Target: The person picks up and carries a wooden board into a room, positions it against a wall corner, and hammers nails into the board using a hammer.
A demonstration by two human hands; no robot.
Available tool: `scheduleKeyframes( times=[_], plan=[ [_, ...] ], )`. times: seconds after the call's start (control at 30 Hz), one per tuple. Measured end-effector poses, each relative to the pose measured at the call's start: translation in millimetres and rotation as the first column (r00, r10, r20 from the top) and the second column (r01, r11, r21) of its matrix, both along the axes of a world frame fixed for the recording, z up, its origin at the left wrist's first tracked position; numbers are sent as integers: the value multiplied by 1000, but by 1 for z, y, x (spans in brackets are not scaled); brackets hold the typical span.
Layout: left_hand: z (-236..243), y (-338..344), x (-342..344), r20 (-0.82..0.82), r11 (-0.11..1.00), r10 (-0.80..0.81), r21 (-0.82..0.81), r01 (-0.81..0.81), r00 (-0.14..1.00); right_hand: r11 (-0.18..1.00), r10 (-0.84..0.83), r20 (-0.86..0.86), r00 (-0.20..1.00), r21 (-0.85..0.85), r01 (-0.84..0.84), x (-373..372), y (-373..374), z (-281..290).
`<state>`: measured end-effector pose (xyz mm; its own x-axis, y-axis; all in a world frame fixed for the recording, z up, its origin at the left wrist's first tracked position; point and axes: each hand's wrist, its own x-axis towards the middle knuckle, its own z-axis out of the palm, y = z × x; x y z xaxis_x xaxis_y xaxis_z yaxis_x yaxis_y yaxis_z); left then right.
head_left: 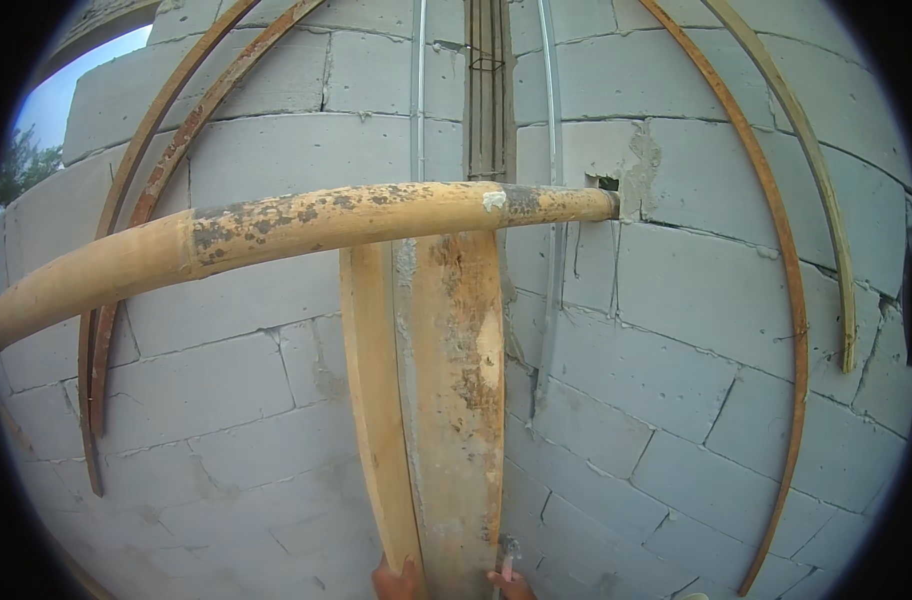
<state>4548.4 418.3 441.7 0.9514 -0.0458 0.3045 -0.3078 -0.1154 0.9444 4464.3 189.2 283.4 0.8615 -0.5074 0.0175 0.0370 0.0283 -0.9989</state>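
My left hand (397, 580) is closed around the lower end of a narrow pale wooden board (378, 400), at the lower edge of the view. Beside that board stands a wide plank (458, 400), upright, with dark stains and grey mortar smears. My right hand (513, 586) is at the plank's right edge, low down. Its fingers are curled on a slim tool with a grey head (510, 546); its kind is too small to tell. Both boards rise to a horizontal bamboo pole (336, 218), which hides their tops.
A grey block wall (636, 300) stands ahead, forming a corner. Steel rebar (486, 90) runs up it between two metal strips (419, 100). Long wooden strips lean at the left (166, 150) and right (791, 260). The pole's right end is by a hole in the wall (607, 183).
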Motion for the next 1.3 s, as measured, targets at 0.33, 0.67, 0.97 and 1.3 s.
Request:
scheduleKeyframes(
  times=[0.33, 0.67, 0.97, 1.3],
  plan=[
    [45, -46, 11, -70, 977, -50, -209, 34, 996, 997, -70, -184, 981, 28, 76, 24, -55, 10],
    [162, -96, 63, 153, 966, 156, -229, -119, 976, 996, 93, 106, 990, -26, -91, 76, -127, 150],
    [258, -133, 132, 204, 950, 206, -275, -146, 957, 961, -130, 160, 979, 262, 84, 49, -177, 110],
    [362, -124, 229, 399, 964, 64, -262, 46, 915, 693, -114, -352, 929, 642, 328, 21, -165, -42]
  ],
)
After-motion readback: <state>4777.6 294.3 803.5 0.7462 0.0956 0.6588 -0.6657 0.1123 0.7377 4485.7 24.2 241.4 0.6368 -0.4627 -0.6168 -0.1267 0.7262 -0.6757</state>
